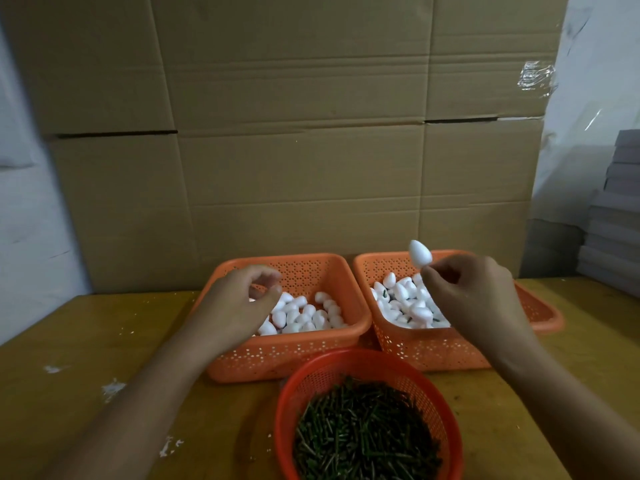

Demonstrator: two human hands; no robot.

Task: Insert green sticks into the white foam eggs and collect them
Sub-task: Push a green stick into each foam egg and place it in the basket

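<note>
We begin at the left, where our left hand (pixel 250 299) hovers over the left orange basket (pixel 284 355), fingers curled with thumb and forefinger nearly meeting; whether it already pinches one of the plain foam eggs (pixel 304 315) we cannot tell, though it looks placed to pick up the next one. That basket holds a loose heap of eggs without sticks, too many and too overlapped to count, likely the supply. Nearer us, in the middle, the round red basket (pixel 367 372) carries a dense pile of green sticks (pixel 367 431), uncountable, kept close so either hand can reach them. To the right, the second orange basket (pixel 433 348) touches the first and holds another heap of eggs, a few showing dark green stubs, so we judge it the collecting bin. Above it our right hand (pixel 467 285) pinches, between thumb and fingertips, the base of a single raised egg (pixel 419 252); its stick is hidden by the fingers, and we judge it finished and about to be dropped in. All three baskets stand on the yellow surface (pixel 104 341).
</note>
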